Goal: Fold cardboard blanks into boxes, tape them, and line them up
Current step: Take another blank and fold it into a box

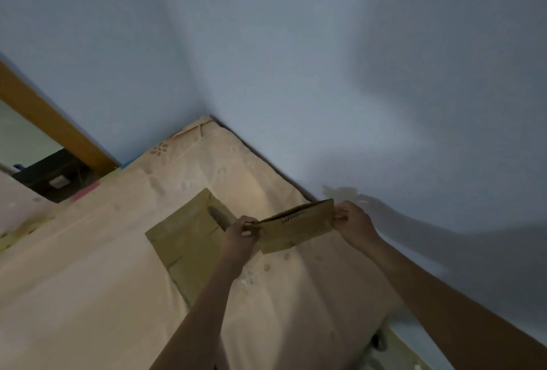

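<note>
Both hands hold one flat cardboard blank (297,226) in the air above the bed (88,281), near its wall-side edge. The left hand (241,235) pinches the blank's left end between thumb and fingers (247,233); the right hand (352,223) pinches the right end the same way. Dark print shows near the blank's top edge. A stack of flat cardboard (185,239) lies on the bed's flowered cover, just left of the left hand. The blue wall (325,59) meets the bed's far corner.
</note>
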### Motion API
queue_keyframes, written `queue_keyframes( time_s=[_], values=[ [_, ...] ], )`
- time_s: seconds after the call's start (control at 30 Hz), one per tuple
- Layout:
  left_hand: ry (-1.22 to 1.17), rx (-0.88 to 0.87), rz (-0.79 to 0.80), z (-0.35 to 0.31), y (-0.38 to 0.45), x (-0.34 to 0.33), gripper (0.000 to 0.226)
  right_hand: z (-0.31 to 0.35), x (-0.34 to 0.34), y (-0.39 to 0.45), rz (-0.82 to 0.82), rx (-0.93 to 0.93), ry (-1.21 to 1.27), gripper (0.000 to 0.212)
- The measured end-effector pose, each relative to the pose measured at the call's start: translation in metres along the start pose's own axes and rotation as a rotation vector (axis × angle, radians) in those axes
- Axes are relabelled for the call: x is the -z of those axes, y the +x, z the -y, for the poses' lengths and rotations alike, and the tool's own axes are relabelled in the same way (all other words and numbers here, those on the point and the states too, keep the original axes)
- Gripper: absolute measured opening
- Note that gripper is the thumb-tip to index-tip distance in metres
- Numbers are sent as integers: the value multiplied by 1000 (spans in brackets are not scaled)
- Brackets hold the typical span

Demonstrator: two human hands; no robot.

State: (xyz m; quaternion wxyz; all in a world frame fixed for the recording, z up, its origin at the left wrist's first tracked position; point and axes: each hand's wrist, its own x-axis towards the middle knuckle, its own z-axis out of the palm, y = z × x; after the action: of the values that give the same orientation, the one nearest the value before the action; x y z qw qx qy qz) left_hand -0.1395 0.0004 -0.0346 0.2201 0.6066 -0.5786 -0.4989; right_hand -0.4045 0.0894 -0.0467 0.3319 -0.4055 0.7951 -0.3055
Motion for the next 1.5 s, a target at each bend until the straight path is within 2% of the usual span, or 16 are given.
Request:
queue_keyframes(
  time_s=[0.17, 0.37, 0.5, 0.57, 0.7, 0.83, 1.03, 1.3, 1.5],
  values=[
    [-34, -19, 93, 1, 11, -10, 25, -2, 0, 3, -11, 19, -44, 8],
    [-138, -11, 121, 4, 16, -16, 21, -3, -3, -1, -68, 43, -63, 8],
    [-185, 62, 139, 7, 20, -24, 24, -4, -4, -7, -95, 46, -12, 10],
    [-211, 117, 129, 5, 23, -30, 30, -5, -3, -9, -79, 32, 33, 7],
    [-204, 181, 158, -2, 21, -41, 58, -8, -3, -8, -51, 2, 101, 8],
    [-187, 215, 226, -12, 18, -45, 73, -6, -6, -5, -77, -31, 186, 24],
    [-295, 250, 290, -25, 16, -48, 58, 6, -8, 5, 8, -135, 251, 27],
    [-237, 165, 306, -24, 16, -46, 41, 14, -5, 1, 137, -180, 269, 22],
    [-297, 181, 344, -20, 0, -41, 46, 5, -7, 0, 217, -191, 256, 30]
  ],
)
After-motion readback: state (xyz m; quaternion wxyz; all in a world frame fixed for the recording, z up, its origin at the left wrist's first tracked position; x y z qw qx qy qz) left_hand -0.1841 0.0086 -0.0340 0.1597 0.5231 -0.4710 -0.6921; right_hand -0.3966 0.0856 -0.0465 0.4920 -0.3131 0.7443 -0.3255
